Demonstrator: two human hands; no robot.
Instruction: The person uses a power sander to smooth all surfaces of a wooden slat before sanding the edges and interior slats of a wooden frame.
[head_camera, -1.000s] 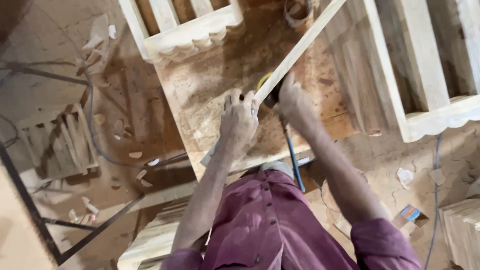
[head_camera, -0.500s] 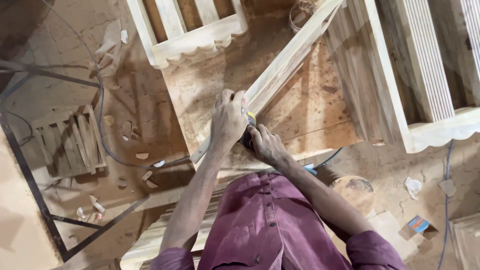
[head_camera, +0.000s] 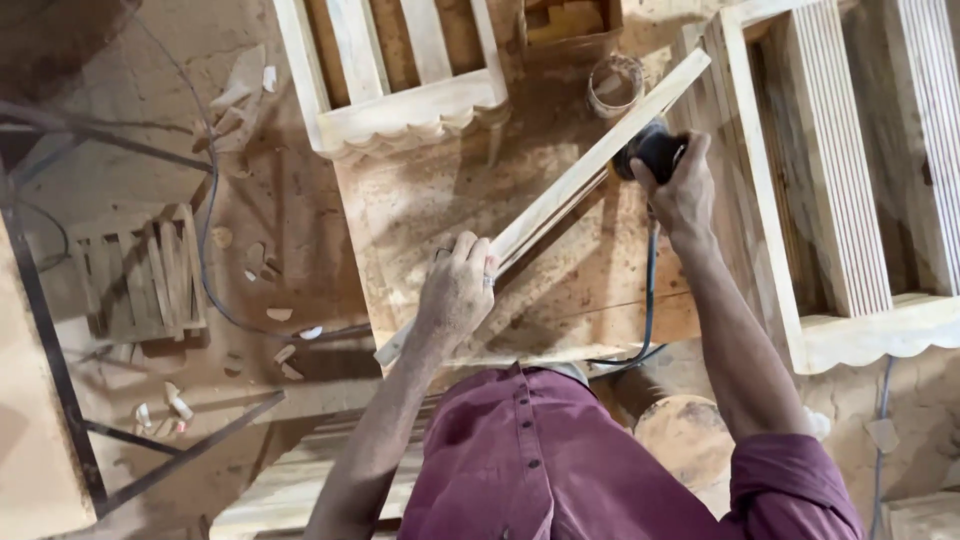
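Maroon shirt fabric (head_camera: 590, 470) fills the lower centre of the frame, nearest the camera. Both bare forearms extend upward from it.

The left hand (head_camera: 458, 290) is at frame centre, fingers closed over the lower part of a long pale wooden strip (head_camera: 590, 165), pressing it down. The strip lies diagonally on the tabletop (head_camera: 420, 200), a worn, dusty board. Its lower end projects past the tabletop's near edge at lower centre; its upper end reaches the upper right of centre.

The right hand (head_camera: 685, 190) is right of centre and higher in the frame, clamped around a black power tool (head_camera: 652, 152). The tool sits against the strip's right edge near its upper end. A dark cable (head_camera: 650, 300) runs from the tool down along the right forearm and curves over the tabletop's near edge.

A roll of tape (head_camera: 615, 85) stands on the tabletop just beyond the tool. A pale slatted wooden frame with a scalloped lower rail (head_camera: 400, 115) rests at the top centre, overlapping the tabletop's far edge. A second scalloped frame with ribbed panels (head_camera: 850, 180) occupies the right side.

Wood offcuts (head_camera: 270, 260) and a small slatted piece (head_camera: 140, 280) lie on the floor at left.
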